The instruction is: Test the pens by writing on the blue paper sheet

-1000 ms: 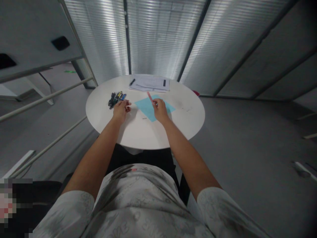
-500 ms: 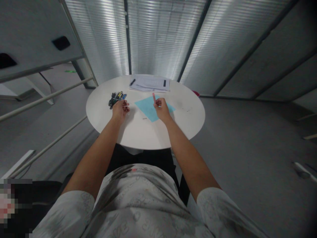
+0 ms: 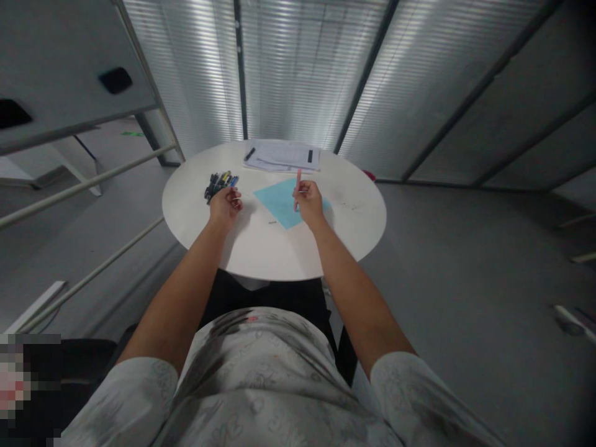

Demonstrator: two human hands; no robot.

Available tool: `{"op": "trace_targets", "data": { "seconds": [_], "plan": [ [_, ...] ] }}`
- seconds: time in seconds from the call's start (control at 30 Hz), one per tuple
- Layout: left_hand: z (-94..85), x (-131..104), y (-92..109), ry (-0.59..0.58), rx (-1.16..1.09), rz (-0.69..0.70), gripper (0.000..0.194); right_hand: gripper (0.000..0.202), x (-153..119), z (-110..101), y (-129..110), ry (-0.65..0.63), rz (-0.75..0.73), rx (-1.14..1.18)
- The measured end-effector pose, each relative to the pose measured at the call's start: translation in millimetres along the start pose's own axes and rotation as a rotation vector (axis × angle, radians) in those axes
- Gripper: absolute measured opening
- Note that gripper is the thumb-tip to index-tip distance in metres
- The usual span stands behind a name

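Note:
A slim pink pen-like stick (image 3: 298, 180) is pinched in my right hand (image 3: 310, 202), standing nearly upright over a light blue sheet of paper (image 3: 274, 202). The sheet lies turned on the white round table (image 3: 270, 254), and its right part is partly behind that hand. At the left, my left hand (image 3: 226, 205) has curled fingers with a thin whitish sliver showing at the fingertips; I cannot make out what it is. Just beyond this hand lies a pile of pens (image 3: 216, 184), mostly dark with some yellow and blue.
Stacked white papers (image 3: 282, 155) lie at the table's far side, with a black pen (image 3: 250, 154) on their left edge. A small dark strip (image 3: 272, 222) rests near the blue sheet. Blinds (image 3: 288, 74) stand behind the table, and a white rail (image 3: 93, 180) runs at the left.
My right hand has shifted slightly to the right, and the pink stick has turned more upright, showing its lower end below the fingers. My left hand has stayed almost in place.

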State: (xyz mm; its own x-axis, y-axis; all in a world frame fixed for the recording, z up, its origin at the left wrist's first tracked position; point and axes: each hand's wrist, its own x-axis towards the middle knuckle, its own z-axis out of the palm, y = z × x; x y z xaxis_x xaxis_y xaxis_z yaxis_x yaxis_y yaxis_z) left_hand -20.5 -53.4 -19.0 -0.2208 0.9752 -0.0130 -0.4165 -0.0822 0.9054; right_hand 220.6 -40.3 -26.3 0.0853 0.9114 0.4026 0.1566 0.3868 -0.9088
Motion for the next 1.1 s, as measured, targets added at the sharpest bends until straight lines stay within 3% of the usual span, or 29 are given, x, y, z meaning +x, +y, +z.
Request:
{"op": "trace_targets", "data": {
  "seconds": [0.13, 0.3, 0.47, 0.6, 0.8, 1.1],
  "plan": [
    [-8.5, -3.0, 10.0, -0.047, -0.072, 0.043, 0.023, 0.026, -0.2, -1.4, -7.5, 0.137, 0.086, 0.144],
    [-17.8, -6.4, 18.7, -0.032, -0.196, 0.142, 0.025, 0.02, 0.8, -9.8, -14.7, 0.119, 0.158, 0.241],
    [-24.8, -4.2, 20.3, -0.02, -0.211, 0.185, 0.029, 0.037, 0.3, -19.6, -23.8, 0.126, 0.269, 0.4],
    [-26.8, -1.7, 20.0, -0.008, -0.232, 0.158, 0.026, 0.047, 0.4, -22.9, -27.2, 0.095, 0.33, 0.456],
    [-19.5, 1.8, 16.2, 0.036, -0.114, 0.074, 0.021, 0.037, 3.1, -28.9, -26.3, 0.086, 0.425, 0.507],
    [-9.7, 5.9, 5.0, 0.077, -0.079, 0.006, 0.016, 0.04, 5.2, -29.4, -19.8, 0.017, 0.415, 0.465]
  ]
}}
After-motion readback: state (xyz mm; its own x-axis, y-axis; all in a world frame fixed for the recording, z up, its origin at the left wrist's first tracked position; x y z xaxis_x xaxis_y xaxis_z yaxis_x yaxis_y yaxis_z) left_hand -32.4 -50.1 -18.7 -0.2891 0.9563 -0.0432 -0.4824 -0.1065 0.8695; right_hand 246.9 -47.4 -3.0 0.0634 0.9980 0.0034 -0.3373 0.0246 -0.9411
